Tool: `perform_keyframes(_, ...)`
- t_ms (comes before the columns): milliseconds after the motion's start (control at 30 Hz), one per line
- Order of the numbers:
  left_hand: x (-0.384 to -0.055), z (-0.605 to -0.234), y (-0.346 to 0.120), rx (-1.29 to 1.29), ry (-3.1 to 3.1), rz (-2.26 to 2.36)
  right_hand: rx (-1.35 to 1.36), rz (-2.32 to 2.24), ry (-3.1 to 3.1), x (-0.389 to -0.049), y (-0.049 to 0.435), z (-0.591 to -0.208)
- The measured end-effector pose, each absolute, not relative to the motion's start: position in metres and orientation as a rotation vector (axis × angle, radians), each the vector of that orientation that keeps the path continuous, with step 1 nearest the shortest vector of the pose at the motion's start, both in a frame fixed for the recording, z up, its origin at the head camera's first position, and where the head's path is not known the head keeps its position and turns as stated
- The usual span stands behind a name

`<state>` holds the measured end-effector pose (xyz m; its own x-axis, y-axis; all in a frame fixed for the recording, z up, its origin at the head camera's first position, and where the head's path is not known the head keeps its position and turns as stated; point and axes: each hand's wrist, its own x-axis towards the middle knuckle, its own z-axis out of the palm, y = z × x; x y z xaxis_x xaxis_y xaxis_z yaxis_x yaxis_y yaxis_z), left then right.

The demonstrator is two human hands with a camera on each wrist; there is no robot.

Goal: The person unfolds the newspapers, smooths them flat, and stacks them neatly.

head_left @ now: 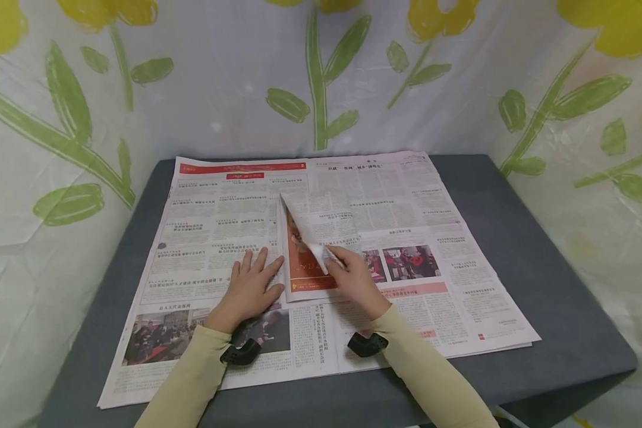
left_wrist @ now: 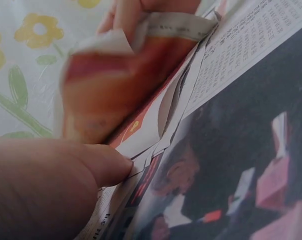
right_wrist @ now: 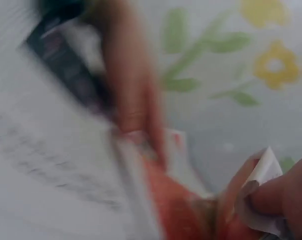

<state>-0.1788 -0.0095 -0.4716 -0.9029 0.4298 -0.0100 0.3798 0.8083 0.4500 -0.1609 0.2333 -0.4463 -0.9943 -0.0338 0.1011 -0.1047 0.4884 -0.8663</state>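
My left hand [head_left: 248, 291] lies on the newspaper with its fingers spread, just left of a smaller folded newspaper [head_left: 299, 279] with an orange page. In the left wrist view its thumb [left_wrist: 106, 162] presses near the folded paper's edge. My right hand [head_left: 357, 282] pinches the near corner of a lifted sheet [head_left: 326, 223] of that smaller paper. The sheet bends up and over to the right, baring part of the orange page. In the right wrist view, thumb and fingers grip the curled white corner [right_wrist: 266, 172]; the left hand [right_wrist: 133, 90] is blurred there.
Beneath the hands, a large open newspaper [head_left: 214, 226] with printed columns and photos covers much of a dark grey table [head_left: 545, 279]. A white curtain [head_left: 235, 71] with yellow flowers surrounds the table at the back and sides. Each wrist wears a black device [head_left: 242, 353].
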Motion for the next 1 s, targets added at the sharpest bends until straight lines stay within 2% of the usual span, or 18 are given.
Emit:
perform_keyframes(233,-0.179,-0.473,-0.007,0.614,2.881,0.646,-0.213,2.216,-2.191,-0.156,0.281,-0.423)
perform_keyframes(533,-0.18,-0.474,-0.009,0.627,2.898,0.647,-0.334,2.361,-1.919,-0.133,0.333,-0.42)
perform_keyframes(900,-0.179,-0.474,-0.008,0.618,2.897,0.658,-0.211,2.558,-1.708,-0.108,0.387,-0.426)
perform_keyframes(1000,-0.179,-0.474,-0.007,0.608,2.893,0.661,-0.255,2.576,-1.697,-0.103,0.396,-0.428)
